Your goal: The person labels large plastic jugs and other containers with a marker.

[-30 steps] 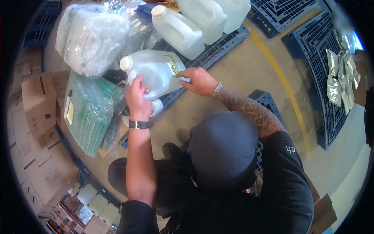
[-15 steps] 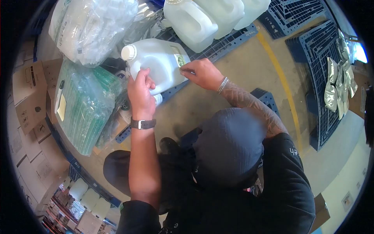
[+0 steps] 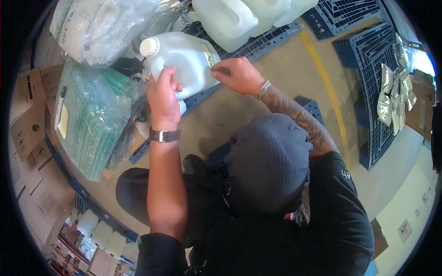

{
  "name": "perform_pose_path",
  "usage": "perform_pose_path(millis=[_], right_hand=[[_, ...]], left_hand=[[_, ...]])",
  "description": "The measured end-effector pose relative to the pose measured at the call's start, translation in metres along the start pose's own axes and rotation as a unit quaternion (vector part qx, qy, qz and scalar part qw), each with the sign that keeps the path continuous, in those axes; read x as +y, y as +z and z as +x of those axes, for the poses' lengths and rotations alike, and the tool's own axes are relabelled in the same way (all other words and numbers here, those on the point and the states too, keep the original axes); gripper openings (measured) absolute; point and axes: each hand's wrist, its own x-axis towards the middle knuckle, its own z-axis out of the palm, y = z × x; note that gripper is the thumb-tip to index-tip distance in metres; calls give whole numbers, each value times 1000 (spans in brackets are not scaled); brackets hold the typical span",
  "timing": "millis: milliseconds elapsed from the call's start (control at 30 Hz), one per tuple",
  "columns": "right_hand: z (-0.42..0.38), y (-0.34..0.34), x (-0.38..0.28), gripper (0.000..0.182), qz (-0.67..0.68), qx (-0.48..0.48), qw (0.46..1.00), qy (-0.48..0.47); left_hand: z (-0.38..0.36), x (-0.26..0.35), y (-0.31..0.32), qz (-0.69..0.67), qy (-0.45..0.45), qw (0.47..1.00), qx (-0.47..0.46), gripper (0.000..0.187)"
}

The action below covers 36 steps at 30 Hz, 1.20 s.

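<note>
A translucent plastic jug [image 3: 186, 60] with a white cap [image 3: 149, 47] lies tilted in front of me, its cap toward the left. My left hand [image 3: 164, 94] is wrapped round the jug's handle. On the jug's right side is a green and pale label [image 3: 210, 59]. The pinched fingers of my right hand [image 3: 239, 76] are at the label's lower edge; whether they grip it is too small to tell.
Several more jugs [image 3: 225, 23] stand on a blue pallet [image 3: 264, 39] at the top. Plastic-wrapped green sheets [image 3: 87, 124] and a bag of white items [image 3: 101, 27] are at left. Silver pouches [image 3: 396, 99] lie on another pallet [image 3: 373, 55] at right.
The whole view has shifted slightly, with the jug and both hands now a little higher and further left. My hands keep nearly the same places on the jug.
</note>
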Motion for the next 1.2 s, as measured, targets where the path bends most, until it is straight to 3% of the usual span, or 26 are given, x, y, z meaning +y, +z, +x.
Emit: perform_pose_path(millis=[133,200,500,933,1000,1100,1200], right_hand=[[7,4,2,14,-22,-16,1000,0],[6,8,0,16,-105,-22,994,-18],[-5,9,-1,14,-1,8,1000,23],[0,6,1,14,-20,-23,999,-17],[2,10,3,17,-76,-23,997,-16],[1,17,7,14,-93,20,993,-73],[-1,13,6,15,-71,32,996,-38]], left_hand=[[-3,-1,1,2,7,1000,14,9],[-2,2,-1,0,-3,1000,5,6],[-3,2,-3,-5,-12,1000,-12,7],[-3,2,-5,-2,-10,1000,-15,9],[-5,3,-3,0,-12,1000,-13,9],[-3,4,-4,2,-7,1000,-18,8],[-6,4,-2,-1,-7,1000,-22,7]])
